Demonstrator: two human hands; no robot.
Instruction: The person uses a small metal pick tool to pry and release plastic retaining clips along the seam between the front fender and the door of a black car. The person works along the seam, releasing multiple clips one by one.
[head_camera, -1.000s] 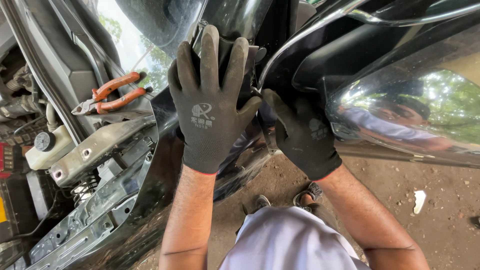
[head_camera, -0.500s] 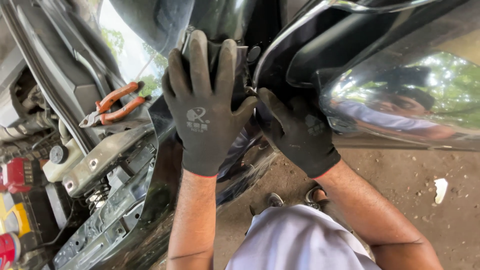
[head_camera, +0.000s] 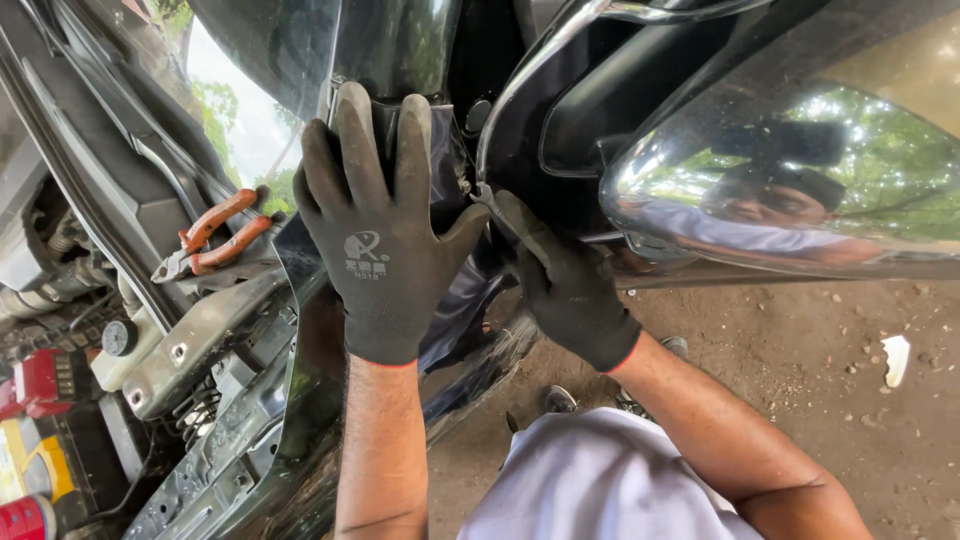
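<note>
Left hand: the left hand (head_camera: 385, 235), in a dark knit glove, lies flat with fingers spread and pointing up, pressed against the black body panel (head_camera: 400, 60) at the corner of the car; it grips nothing, palm simply laid on the surface.
Right hand: the right hand (head_camera: 565, 285), gloved the same way, reaches in just beside the left one, its fingers tucked under the chrome trim strip (head_camera: 520, 90) where panel and trim meet; the fingertips are hidden, so I cannot tell whether they are closed on anything.
Panel: glossy black, upright between the two hands, running down toward the ground; the left glove covers its middle part.
Mirror housing: a shiny chrome mirror housing (head_camera: 800, 190) sits to the right, well above the right forearm, with trees reflected in it.
Pliers: orange-handled pliers (head_camera: 210, 240) rest on the edge of the open engine bay, left of the left hand and apart from it.
Engine bay: grey metal bracket (head_camera: 190, 340) and a white reservoir with a black cap (head_camera: 120, 340) lie below the pliers.
Ground: bare dirt ground (head_camera: 800, 370) under the car, with a scrap of white litter (head_camera: 897, 358) at far right.
Clothing: a light shirt (head_camera: 600, 480) shows at the bottom edge.
</note>
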